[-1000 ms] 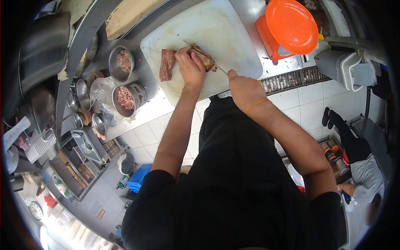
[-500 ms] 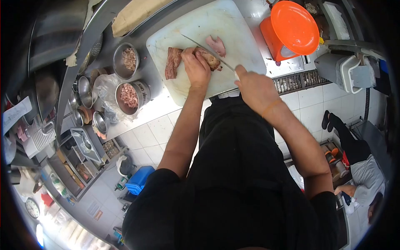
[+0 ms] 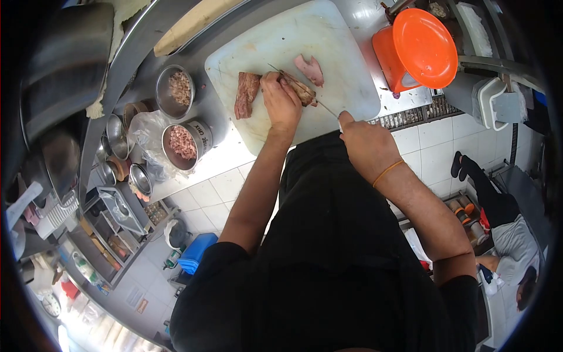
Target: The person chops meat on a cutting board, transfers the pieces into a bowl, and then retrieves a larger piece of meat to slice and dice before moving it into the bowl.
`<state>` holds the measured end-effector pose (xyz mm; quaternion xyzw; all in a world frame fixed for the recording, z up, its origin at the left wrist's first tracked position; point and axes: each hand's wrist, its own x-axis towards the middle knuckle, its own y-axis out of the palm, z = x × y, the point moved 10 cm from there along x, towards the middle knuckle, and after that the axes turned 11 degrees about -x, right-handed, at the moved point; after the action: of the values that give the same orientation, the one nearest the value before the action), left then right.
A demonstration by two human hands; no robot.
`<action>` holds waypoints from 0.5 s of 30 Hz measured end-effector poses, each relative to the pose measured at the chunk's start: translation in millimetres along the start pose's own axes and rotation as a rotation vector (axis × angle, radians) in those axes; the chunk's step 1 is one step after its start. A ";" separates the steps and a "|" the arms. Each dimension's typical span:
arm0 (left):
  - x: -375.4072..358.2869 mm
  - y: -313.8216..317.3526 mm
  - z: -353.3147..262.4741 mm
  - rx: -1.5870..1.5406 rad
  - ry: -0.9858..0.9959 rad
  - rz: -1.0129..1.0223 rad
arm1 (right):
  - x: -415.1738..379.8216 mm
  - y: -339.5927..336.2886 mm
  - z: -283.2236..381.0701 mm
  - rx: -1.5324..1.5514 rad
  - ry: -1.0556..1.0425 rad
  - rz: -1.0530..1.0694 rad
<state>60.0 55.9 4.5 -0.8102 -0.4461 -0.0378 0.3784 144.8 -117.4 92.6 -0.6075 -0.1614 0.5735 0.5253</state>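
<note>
On the white cutting board [image 3: 346,73], my left hand [image 3: 280,104] presses on a browned piece of meat [image 3: 302,92], its fingers bent over the left end. My right hand [image 3: 368,144] is closed round the handle of a long knife [image 3: 326,109]. The blade slants up and left across the held meat, its tip just above my left fingers. Left of that hand lies a second browned chunk [image 3: 247,95]. A thin pink slice [image 3: 309,69] rests apart, above the held piece.
Two metal containers of diced meat [image 3: 179,88] [image 3: 182,142] stand left of the board, beside a clear plastic bag [image 3: 146,132]. An orange container with a round orange lid [image 3: 425,47] is at the right. Another person [image 3: 511,234] is at the far right.
My right hand has drawn the knife down and to the right, so less blade extends past the meat. My left hand stays on the meat. The view has shifted slightly.
</note>
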 end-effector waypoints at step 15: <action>2.5 0.3 -0.2 0.026 -0.012 0.011 | 73.4 32.9 7.8 0.116 -0.030 -0.126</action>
<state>61.7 57.5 5.5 -0.8079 -0.4443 -0.0251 0.3864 146.0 -68.3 28.4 -0.5562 -0.1740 0.5566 0.5921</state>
